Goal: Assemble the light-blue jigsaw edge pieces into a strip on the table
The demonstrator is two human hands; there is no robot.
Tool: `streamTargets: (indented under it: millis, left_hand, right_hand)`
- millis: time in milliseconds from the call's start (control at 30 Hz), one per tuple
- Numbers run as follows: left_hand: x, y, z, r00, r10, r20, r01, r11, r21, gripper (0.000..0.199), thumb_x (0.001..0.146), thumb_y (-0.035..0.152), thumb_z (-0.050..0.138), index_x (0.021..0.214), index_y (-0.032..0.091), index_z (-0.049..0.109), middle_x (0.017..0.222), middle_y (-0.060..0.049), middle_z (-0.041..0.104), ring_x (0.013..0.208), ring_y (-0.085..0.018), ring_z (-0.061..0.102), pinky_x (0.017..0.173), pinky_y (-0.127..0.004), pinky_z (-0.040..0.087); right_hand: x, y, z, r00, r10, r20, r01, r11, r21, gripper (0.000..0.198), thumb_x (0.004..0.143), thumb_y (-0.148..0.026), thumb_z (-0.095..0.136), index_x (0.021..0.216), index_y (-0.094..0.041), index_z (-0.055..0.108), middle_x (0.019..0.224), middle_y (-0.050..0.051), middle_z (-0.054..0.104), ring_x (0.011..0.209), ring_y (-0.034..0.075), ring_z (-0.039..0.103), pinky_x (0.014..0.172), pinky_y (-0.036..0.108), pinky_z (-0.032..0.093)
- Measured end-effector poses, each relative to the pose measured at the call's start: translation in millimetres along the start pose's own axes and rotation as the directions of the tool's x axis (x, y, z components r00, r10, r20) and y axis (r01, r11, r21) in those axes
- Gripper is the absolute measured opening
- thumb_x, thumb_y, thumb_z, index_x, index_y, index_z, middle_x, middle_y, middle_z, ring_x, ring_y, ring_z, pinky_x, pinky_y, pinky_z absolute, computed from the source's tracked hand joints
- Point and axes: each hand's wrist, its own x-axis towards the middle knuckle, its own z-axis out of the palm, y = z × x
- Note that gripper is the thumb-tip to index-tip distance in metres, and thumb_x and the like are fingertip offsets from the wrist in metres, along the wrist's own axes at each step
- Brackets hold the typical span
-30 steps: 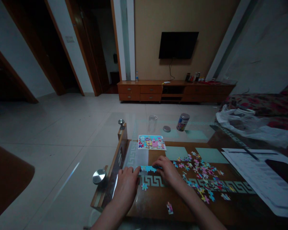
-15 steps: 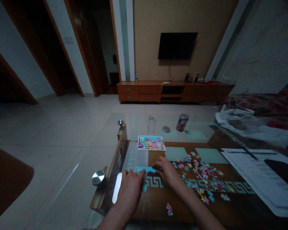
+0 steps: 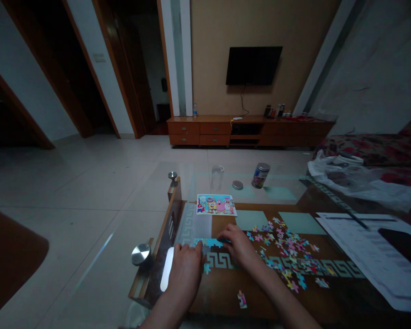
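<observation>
Glass-topped table is seen in a dim, tile-floored room, with a wall-mounted television and a long wooden cabinet well beyond it. As landmark, a picture card printed with cartoon figures is laid flat on the glass. On the near side of the card, a narrow strip of joined blue pieces is placed. Its left end is met by the fingers of the left hand, and its right end by the bent fingers of the right hand. Whether a piece is pinched by either hand cannot be told, since the fingertips are small and partly hidden.

Only this strip can be seen joined. Far more is left: a heap of loose pieces is spread to the right of the card and nearer the person, a single blue piece is set nearer than the strip, and a pink piece is set nearer again. An early stage is therefore judged to have been reached. Beyond the card, a clear container, a round lid and a printed tin are stood or laid, apart from both hands.
</observation>
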Motion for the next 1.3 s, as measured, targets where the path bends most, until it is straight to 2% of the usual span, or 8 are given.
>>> streamTargets:
  millis: [200, 333, 433, 767, 967, 1300]
  left_hand:
    - [2.7, -12.0, -8.5, 0.999, -0.048, -0.021, 0.047, 0.999, -0.025, 0.041, 0.087, 0.008, 0.036, 0.120, 0.017, 0.058, 0.095, -0.010, 0.071, 0.093, -0.027, 0.062, 0.083, -0.040, 0.038]
    - [2.4, -15.7, -10.5, 0.998, -0.065, -0.017, 0.064, 0.997, -0.035, 0.042, 0.086, 0.008, 0.038, 0.122, 0.020, 0.056, 0.095, -0.008, 0.071, 0.091, -0.025, 0.062, 0.081, -0.037, 0.038]
    - [1.6, -14.9, -10.3, 0.999, -0.048, 0.002, 0.048, 0.998, -0.040, 0.041, 0.084, 0.008, 0.039, 0.115, 0.023, 0.060, 0.091, -0.007, 0.071, 0.089, -0.024, 0.063, 0.080, -0.037, 0.038]
    - [1.9, -16.3, -13.0, 0.999, -0.048, 0.004, 0.048, 0.998, -0.046, 0.039, 0.083, 0.009, 0.037, 0.109, 0.022, 0.063, 0.090, -0.008, 0.071, 0.089, -0.027, 0.062, 0.080, -0.039, 0.039]
    - [2.2, -15.6, -12.8, 0.998, -0.063, -0.019, 0.063, 0.997, -0.036, 0.040, 0.083, 0.009, 0.037, 0.113, 0.020, 0.061, 0.094, -0.009, 0.071, 0.091, -0.026, 0.062, 0.082, -0.038, 0.039]
    - [2.1, -23.1, -7.9, 0.999, -0.019, 0.033, 0.019, 1.000, -0.009, 0.047, 0.082, 0.009, 0.038, 0.121, 0.025, 0.060, 0.087, -0.008, 0.072, 0.087, -0.026, 0.065, 0.082, -0.041, 0.040]
  right_hand:
    - [-2.9, -7.3, -6.1, 1.000, 0.018, 0.012, -0.017, 1.000, -0.011, 0.028, 0.074, 0.001, 0.057, 0.089, -0.017, 0.072, 0.094, 0.008, 0.062, 0.094, 0.021, 0.055, 0.082, 0.029, 0.041]
    - [-4.0, -9.0, -7.9, 1.000, 0.016, 0.013, -0.016, 1.000, -0.010, 0.028, 0.073, 0.001, 0.057, 0.089, -0.016, 0.072, 0.095, 0.008, 0.062, 0.094, 0.021, 0.055, 0.082, 0.029, 0.041]
    - [-3.4, -8.2, -7.1, 1.000, 0.017, 0.010, -0.017, 1.000, -0.010, 0.027, 0.074, 0.001, 0.057, 0.090, -0.015, 0.073, 0.095, 0.009, 0.063, 0.094, 0.021, 0.055, 0.082, 0.029, 0.041]
    - [-3.2, -9.1, -7.7, 1.000, 0.002, 0.011, -0.002, 1.000, -0.005, 0.027, 0.073, 0.002, 0.058, 0.089, -0.014, 0.073, 0.095, 0.010, 0.063, 0.095, 0.022, 0.055, 0.082, 0.029, 0.041]
    - [-3.3, -9.7, -8.6, 1.000, 0.006, 0.015, -0.006, 1.000, 0.003, 0.026, 0.074, 0.001, 0.059, 0.090, -0.014, 0.073, 0.094, 0.009, 0.063, 0.094, 0.022, 0.055, 0.082, 0.029, 0.041]
    - [-2.8, -6.8, -5.7, 1.000, 0.001, 0.009, -0.001, 1.000, -0.016, 0.028, 0.074, 0.002, 0.057, 0.089, -0.016, 0.072, 0.095, 0.008, 0.063, 0.094, 0.021, 0.055, 0.081, 0.028, 0.040]
